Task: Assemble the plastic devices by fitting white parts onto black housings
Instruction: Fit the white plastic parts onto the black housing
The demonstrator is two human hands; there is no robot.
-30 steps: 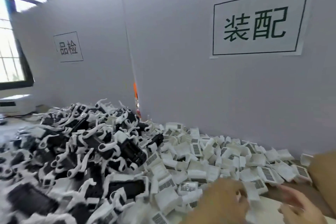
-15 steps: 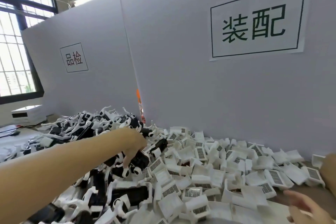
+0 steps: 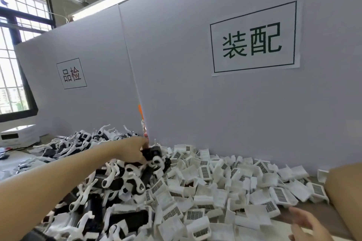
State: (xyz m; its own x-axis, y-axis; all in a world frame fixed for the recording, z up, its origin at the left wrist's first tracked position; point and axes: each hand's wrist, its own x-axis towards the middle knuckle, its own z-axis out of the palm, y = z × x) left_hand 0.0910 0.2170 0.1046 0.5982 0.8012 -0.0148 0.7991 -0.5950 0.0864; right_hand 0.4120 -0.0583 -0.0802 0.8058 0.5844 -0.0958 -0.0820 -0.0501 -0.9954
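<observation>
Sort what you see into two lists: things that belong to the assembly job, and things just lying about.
Job: left hand gripping a black housing; heap of black housings; heap of white parts; right hand, open.
Lying about: wall signs; white box; cardboard.

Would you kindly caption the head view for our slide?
Left hand grips a black housing atop the parts pile; right hand open nearby.

The heap of assembled housings (image 3: pixel 109 178) lies at the table's left, the pile of loose parts (image 3: pixel 225 188) to its right. Both piles run back to the partition (image 3: pixel 195 103) along the far edge. A cardboard box (image 3: pixel 344 191) stands at the right edge.
</observation>
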